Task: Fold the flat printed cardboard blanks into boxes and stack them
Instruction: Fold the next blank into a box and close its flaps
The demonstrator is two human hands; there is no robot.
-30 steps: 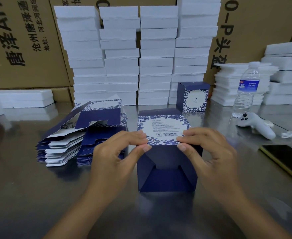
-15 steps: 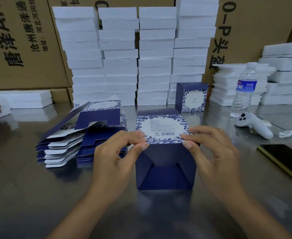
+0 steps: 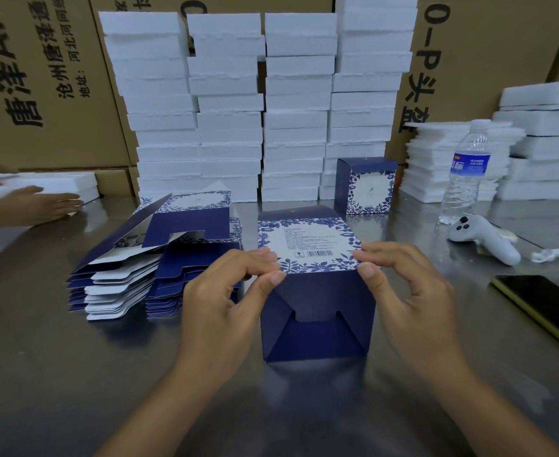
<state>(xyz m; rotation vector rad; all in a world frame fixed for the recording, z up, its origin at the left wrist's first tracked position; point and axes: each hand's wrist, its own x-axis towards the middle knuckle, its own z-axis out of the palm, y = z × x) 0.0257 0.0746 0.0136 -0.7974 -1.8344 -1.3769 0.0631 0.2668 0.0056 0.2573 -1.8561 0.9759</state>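
The dark blue cardboard box with a white, flowery printed side [image 3: 317,311] sits in the middle of the shiny grey metal table [image 3: 57,374], right in front of the person. Its printed side faces up, and its folded blue flaps face the camera.

The left hand [image 3: 225,301] pinches the near left corner of the printed side between its thumb and curled fingers. The right hand [image 3: 413,298] pinches the near right corner the same way.

Just to the left of the box lies a messy pile of flat blue and white cardboard blanks [image 3: 159,258]. Behind the box, a little to the right, stands one finished blue flowery box [image 3: 367,186].

Tall stacks of white foam blocks [image 3: 261,103] rise at the back, in front of big brown cartons [image 3: 41,77]. On the right are a clear plastic water bottle with a blue label [image 3: 466,173], a white game controller [image 3: 482,239] and a black phone with a yellow edge [image 3: 542,305].

At the far left, another person's hand [image 3: 34,206] is beside a flat white foam piece.
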